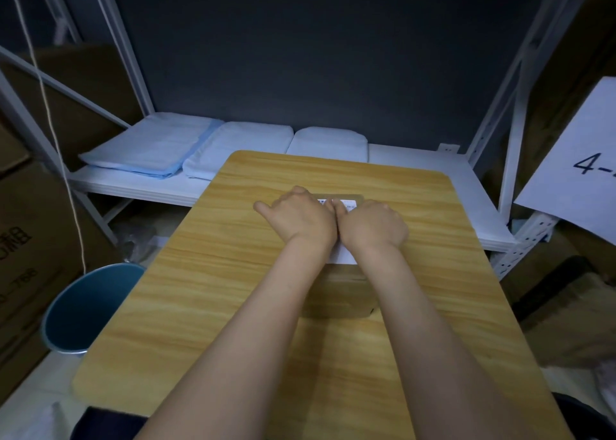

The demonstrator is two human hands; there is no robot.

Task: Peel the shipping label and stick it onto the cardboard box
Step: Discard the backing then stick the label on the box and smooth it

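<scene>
A brown cardboard box [340, 298] stands in the middle of the wooden table [233, 273]. A white shipping label [343, 256] lies on its top, with printed text showing at the far end [346, 203]. My left hand [300, 218] and my right hand [373, 226] rest side by side on the label, palms down, fingers curled and pressing on it. The hands and forearms hide most of the label and the box top. I cannot tell whether the label is stuck down.
Folded pale blue and white pads [186, 149] lie on the white shelf [416, 179] behind the table. A blue bin [86, 306] stands on the floor at left. Cardboard cartons [30, 239] sit left; a paper sign [580, 163] hangs right.
</scene>
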